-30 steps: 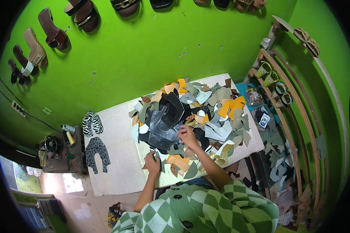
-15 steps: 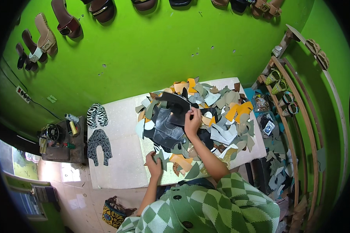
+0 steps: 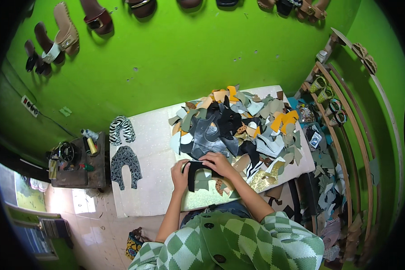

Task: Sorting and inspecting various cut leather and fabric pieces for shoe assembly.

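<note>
At the near edge of the table, a black arch-shaped piece of leather or fabric [image 3: 192,178] is between my two hands. My left hand [image 3: 179,174] grips its left end, thumb and fingers closed on it. Along its upper edge my right hand [image 3: 217,163] pinches it near the middle. Just beyond lies a large black leather sheet [image 3: 207,137] with cut-outs, on top of a heap of scraps in grey, white, tan, orange and black [image 3: 267,146]. Below the held piece, gold glittery material [image 3: 194,197] and a leopard-print scrap [image 3: 219,186] show.
On the left of the white table [image 3: 155,166] lie a zebra-print arch [image 3: 117,135] and a grey spotted one [image 3: 120,158]. A small dark side table [image 3: 69,176] holds thread spools. A wooden rack [image 3: 342,148] with sandals stands right; more sandals hang on the green wall.
My right hand has come down from the heap toward my left hand. Both now hold the black arch-shaped piece. The green-grey scrap has left my left hand, and the view has shifted slightly.
</note>
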Action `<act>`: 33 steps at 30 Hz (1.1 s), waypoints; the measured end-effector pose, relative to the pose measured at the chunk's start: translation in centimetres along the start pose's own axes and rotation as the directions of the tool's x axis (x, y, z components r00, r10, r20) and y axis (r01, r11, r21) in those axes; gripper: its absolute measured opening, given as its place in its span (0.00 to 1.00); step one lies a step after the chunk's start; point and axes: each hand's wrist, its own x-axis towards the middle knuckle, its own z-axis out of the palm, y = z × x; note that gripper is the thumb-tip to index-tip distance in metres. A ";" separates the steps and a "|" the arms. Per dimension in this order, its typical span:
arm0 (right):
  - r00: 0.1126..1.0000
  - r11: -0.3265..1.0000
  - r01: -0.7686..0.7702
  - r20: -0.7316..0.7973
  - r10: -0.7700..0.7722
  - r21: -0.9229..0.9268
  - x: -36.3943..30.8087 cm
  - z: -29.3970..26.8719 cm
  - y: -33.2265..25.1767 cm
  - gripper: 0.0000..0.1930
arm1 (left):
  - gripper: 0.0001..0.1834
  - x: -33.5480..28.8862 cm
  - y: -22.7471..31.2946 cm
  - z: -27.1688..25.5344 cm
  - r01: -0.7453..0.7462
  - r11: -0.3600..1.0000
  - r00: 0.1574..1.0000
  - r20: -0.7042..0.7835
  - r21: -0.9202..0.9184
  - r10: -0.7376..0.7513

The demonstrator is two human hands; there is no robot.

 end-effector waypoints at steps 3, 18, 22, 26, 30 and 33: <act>0.936 0.946 -0.315 0.188 0.297 0.074 0.1 1.7 0.5 0.11 | 0.07 -1.4 -1.8 -1.2 0.223 0.963 0.975 0.051 -0.153 -0.218; 0.934 0.925 -0.347 0.031 0.356 -0.155 -0.6 9.7 5.5 0.17 | 0.33 -6.2 -13.6 -7.1 0.158 0.952 0.957 0.198 0.261 -0.213; 0.949 0.946 -0.294 0.075 0.306 -0.139 2.4 11.7 6.0 0.24 | 0.34 -6.5 -12.5 -6.2 0.093 0.928 0.939 0.277 0.362 -0.202; 0.926 0.931 -0.289 0.182 0.332 -0.224 5.5 13.8 7.4 0.26 | 0.32 -6.8 -12.2 -6.2 0.127 0.932 0.946 0.242 0.338 -0.216; 0.902 0.883 -0.306 0.189 0.389 -0.356 7.6 15.9 6.4 0.28 | 0.32 -8.9 -13.4 -7.7 0.174 0.957 0.964 0.160 0.234 -0.214; 0.907 0.817 -0.360 0.035 0.419 -0.450 8.4 17.3 5.8 0.31 | 0.30 -11.4 -14.4 -8.4 0.182 0.957 0.977 0.064 0.224 -0.201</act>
